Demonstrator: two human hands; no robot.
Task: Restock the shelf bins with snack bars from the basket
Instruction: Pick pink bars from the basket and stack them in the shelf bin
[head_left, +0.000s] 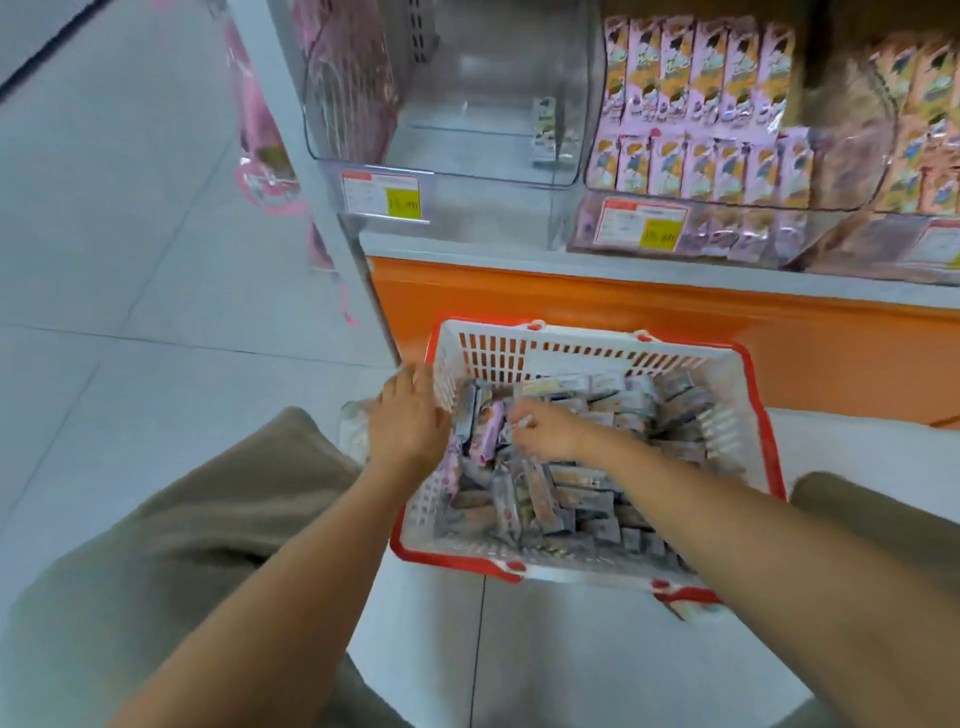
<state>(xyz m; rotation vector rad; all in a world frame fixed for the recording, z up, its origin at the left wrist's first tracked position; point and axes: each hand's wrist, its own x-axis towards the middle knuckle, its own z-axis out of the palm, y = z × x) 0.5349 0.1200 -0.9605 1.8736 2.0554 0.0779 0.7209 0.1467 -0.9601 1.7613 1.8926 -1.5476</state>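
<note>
Bars: a loose heap of wrapped snack bars fills the basket, lying every way, some standing on end by the left wall.
Basket: white slotted walls, red rim; it sits on the floor between the person's knees, just in front of the shelf's orange base.
Right hand: down inside the basket, over the far-left part of the heap, fingers curled and pinching a pale wrapper among the bars (blurred by motion).
Left hand: at the basket's left rim near the far corner, back of the hand up, fingers stretched forward along the outside of the wall; the upright bars stand just beside its thumb. Whether it grips anything I cannot tell.
Pale thing: something whitish shows under the left hand, outside the basket; too blurred to name.
Left bin: clear plastic, on the shelf above the basket, with only a few packs at its back right.
Middle bin: next to it on the right, packed with upright pink packs in two tiers.
Right bin: at the edge of view, also stocked.
Tags: white and yellow price labels under the bins.
Floor: pale tiles.
Trousers: olive, on both knees.
</note>
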